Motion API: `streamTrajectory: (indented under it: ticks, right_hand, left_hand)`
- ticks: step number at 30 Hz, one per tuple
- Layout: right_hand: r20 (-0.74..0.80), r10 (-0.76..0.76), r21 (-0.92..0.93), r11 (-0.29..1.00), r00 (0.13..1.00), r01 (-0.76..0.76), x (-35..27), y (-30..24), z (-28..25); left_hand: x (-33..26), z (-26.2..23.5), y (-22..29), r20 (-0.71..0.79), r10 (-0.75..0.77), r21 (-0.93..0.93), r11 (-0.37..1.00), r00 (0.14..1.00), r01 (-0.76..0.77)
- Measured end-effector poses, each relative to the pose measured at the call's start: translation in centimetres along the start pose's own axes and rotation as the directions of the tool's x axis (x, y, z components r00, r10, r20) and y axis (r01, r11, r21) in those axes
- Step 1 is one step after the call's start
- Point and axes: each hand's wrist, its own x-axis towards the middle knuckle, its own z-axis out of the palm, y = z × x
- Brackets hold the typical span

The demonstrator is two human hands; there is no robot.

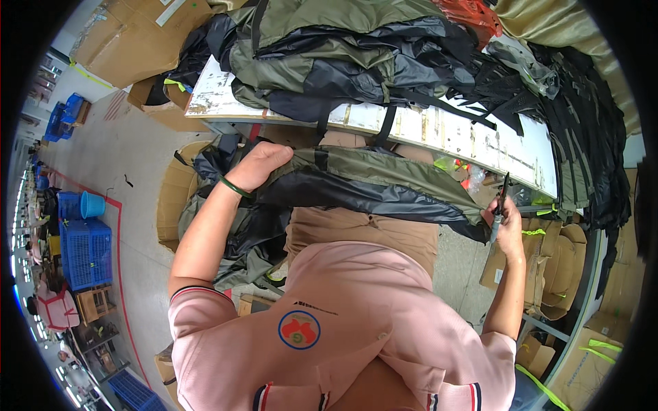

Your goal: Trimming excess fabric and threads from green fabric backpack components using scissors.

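Note:
An olive and black fabric piece [370,185] is stretched between my two hands below the table edge. My left hand [259,166], with a green bangle at the wrist, grips its left end. My right hand [506,222] pinches the right corner of the fabric and also holds a thin dark tool [500,202], likely small scissors. A stack of the same olive and black fabric pieces [343,55] lies on the white worktable [480,140] beyond.
Black strapped pieces [582,137] cover the table's right end. A cardboard box [175,202] with more fabric stands to my left on the floor. Blue crates [86,253] and a blue bucket [91,204] sit far left. Cardboard [555,267] lies at my right.

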Motion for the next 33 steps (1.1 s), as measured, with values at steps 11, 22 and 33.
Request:
streamTrajectory:
  ticks: [11,22,33]
  right_hand:
    - [0.208,-0.035,0.154,0.988,0.978,0.002,0.7,-0.9,2.9]
    - [0.199,-0.050,0.224,0.975,0.979,0.005,0.1,-2.2,3.1]
    - [0.244,0.044,0.098,0.993,0.969,-0.070,-0.1,-1.1,3.6]
  left_hand:
    - [0.8,-1.7,-1.7,-0.077,0.383,0.910,0.405,0.921,-0.093]
    - [6.2,20.6,1.1,0.391,0.618,0.552,0.435,0.682,-0.711]
    - [9.1,20.9,-0.6,0.368,0.575,0.234,0.703,0.731,-0.671]
